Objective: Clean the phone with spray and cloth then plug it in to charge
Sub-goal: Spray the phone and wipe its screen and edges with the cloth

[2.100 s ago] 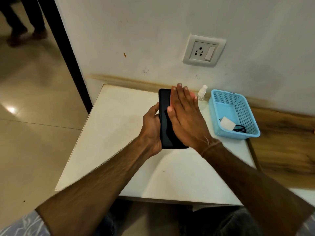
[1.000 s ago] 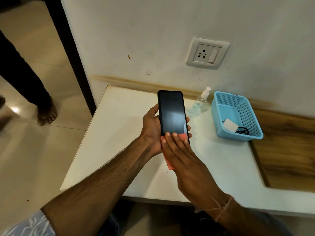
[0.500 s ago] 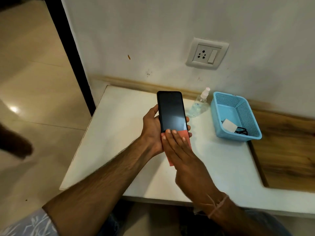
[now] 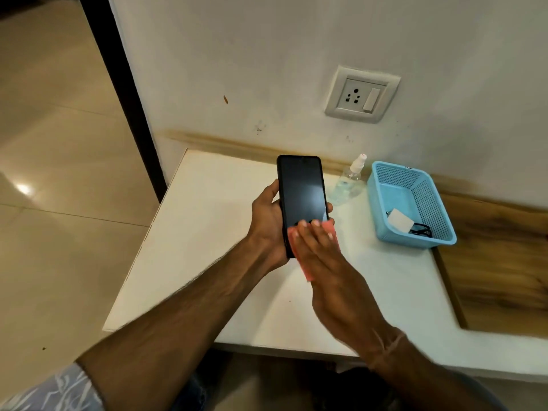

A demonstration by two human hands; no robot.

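Note:
A black phone [image 4: 302,191] with a dark screen is held upright above the white table [image 4: 213,247], gripped from the left side by my left hand [image 4: 268,223]. My right hand [image 4: 329,268] lies flat over the phone's lower end, pressing a pink cloth [image 4: 307,264] against it; only the cloth's edges show around the fingers. A small clear spray bottle [image 4: 350,182] with a white nozzle stands on the table behind the phone. A white charger adapter [image 4: 400,223] with a black cable [image 4: 421,229] lies in the blue basket [image 4: 391,176].
A white wall socket [image 4: 361,94] with a switch is on the wall above the basket. A wood-grain surface [image 4: 498,262] adjoins the table on the right. Tiled floor and a dark door frame [image 4: 118,84] lie to the left.
My right hand with the cloth slid from the phone's upper part down to its lower end, uncovering the screen. A person walking on the left floor has left the view.

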